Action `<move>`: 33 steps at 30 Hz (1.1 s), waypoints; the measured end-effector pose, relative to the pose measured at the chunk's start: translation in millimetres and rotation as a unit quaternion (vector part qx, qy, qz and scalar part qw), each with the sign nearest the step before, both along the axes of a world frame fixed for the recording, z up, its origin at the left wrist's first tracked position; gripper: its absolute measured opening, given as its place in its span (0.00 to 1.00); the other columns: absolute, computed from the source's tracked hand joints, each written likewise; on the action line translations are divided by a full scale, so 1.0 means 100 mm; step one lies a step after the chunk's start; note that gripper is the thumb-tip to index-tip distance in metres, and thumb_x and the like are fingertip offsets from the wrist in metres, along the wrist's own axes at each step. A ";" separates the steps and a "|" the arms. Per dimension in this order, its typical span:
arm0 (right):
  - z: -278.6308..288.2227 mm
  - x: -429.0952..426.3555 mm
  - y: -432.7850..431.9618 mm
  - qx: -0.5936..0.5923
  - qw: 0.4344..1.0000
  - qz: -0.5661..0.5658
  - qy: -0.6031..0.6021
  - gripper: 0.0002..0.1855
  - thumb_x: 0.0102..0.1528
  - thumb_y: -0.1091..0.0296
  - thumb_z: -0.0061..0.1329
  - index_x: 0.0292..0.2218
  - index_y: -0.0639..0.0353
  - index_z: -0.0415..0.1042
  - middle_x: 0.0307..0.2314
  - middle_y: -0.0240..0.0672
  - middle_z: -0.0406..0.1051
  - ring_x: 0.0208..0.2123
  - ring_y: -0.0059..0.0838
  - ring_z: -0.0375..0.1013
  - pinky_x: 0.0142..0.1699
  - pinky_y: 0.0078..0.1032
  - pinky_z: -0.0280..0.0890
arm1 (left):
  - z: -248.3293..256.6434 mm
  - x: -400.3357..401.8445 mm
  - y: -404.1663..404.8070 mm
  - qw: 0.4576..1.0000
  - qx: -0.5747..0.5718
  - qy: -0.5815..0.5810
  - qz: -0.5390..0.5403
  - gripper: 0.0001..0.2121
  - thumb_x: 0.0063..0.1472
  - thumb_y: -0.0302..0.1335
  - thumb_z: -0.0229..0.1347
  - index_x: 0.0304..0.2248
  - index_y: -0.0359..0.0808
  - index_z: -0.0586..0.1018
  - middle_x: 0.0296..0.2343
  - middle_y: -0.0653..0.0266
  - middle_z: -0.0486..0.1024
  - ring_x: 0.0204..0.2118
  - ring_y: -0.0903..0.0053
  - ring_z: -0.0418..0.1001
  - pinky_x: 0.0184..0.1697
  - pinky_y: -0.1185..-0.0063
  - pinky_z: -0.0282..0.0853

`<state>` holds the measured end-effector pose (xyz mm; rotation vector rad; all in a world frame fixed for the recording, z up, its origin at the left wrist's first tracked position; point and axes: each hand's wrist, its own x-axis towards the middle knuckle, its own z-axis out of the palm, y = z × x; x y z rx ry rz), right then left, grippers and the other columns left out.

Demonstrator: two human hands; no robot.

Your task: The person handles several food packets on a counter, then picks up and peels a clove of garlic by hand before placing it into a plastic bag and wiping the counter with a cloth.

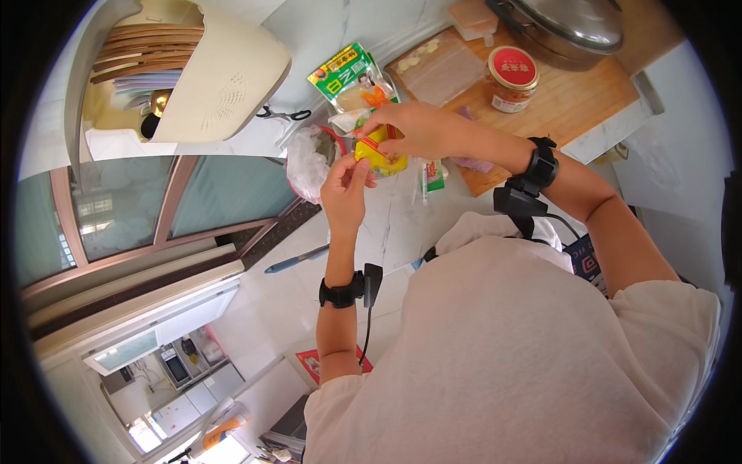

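A yellow plastic food packet with red bands stands at the back of the marble-look counter, between my two hands. My right hand reaches over its top, with thumb and fingers on the upper edge. At the packet's lower left edge, my left hand has its thumb and forefinger pinched together; its fingertips partly hide that corner. Just behind are a green and yellow seasoning packet and a white crumpled wrapper. A small green sachet lies close below my right hand.
Left of the packets is a red-rimmed bin with a clear plastic liner. Black scissors lie near the wall. A wooden board carries a red-lidded jar, a lidded steel pan and a purple cloth.
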<state>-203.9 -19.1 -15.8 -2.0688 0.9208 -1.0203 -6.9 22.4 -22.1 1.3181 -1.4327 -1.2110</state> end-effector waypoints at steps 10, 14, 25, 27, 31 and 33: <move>0.19 -0.07 0.10 0.133 0.989 0.025 0.065 0.15 0.48 0.59 0.47 0.34 0.61 0.70 0.21 0.41 0.70 0.22 0.34 0.68 0.28 0.27 0.61 | 0.02 0.00 0.00 0.999 -0.020 0.015 -0.024 0.07 0.54 0.22 0.52 0.33 0.29 0.71 0.29 0.64 0.71 0.23 0.84 0.69 0.25 0.86 0.68; 0.20 -0.07 0.10 0.140 0.988 0.032 0.052 0.16 0.48 0.58 0.48 0.33 0.62 0.70 0.22 0.41 0.69 0.22 0.33 0.68 0.28 0.26 0.60 | 0.03 -0.02 0.02 0.999 -0.008 0.020 -0.035 0.08 0.54 0.22 0.52 0.34 0.30 0.71 0.30 0.64 0.71 0.24 0.84 0.69 0.26 0.86 0.67; 0.14 -0.12 0.11 0.151 0.988 0.026 -0.033 0.11 0.52 0.66 0.46 0.36 0.60 0.70 0.26 0.33 0.70 0.25 0.19 0.69 0.27 0.16 0.62 | 0.20 0.08 -0.01 0.994 0.064 0.075 -0.055 0.10 0.52 0.21 0.54 0.35 0.31 0.70 0.32 0.62 0.71 0.30 0.81 0.73 0.30 0.85 0.70; 0.26 -0.16 0.12 0.270 0.962 0.031 -0.037 0.14 0.52 0.65 0.46 0.40 0.58 0.69 0.28 0.34 0.71 0.23 0.20 0.70 0.24 0.16 0.62 | 0.17 0.06 0.01 0.989 0.062 0.126 -0.041 0.08 0.52 0.20 0.54 0.33 0.31 0.69 0.31 0.62 0.72 0.31 0.80 0.73 0.30 0.85 0.70; 0.34 -0.16 0.12 0.361 0.928 0.070 -0.068 0.14 0.53 0.63 0.44 0.39 0.60 0.68 0.28 0.36 0.71 0.20 0.21 0.72 0.19 0.14 0.62 | 0.06 0.05 0.02 0.993 0.031 0.108 -0.044 0.06 0.52 0.19 0.54 0.30 0.32 0.69 0.29 0.63 0.72 0.31 0.80 0.73 0.33 0.85 0.69; 0.40 -0.15 0.11 0.379 0.921 0.067 -0.056 0.13 0.53 0.63 0.44 0.37 0.63 0.68 0.27 0.36 0.70 0.19 0.20 0.71 0.19 0.15 0.62 | 0.05 0.02 0.06 0.993 0.022 0.100 -0.052 0.07 0.52 0.19 0.54 0.30 0.31 0.69 0.28 0.64 0.72 0.32 0.80 0.73 0.35 0.85 0.68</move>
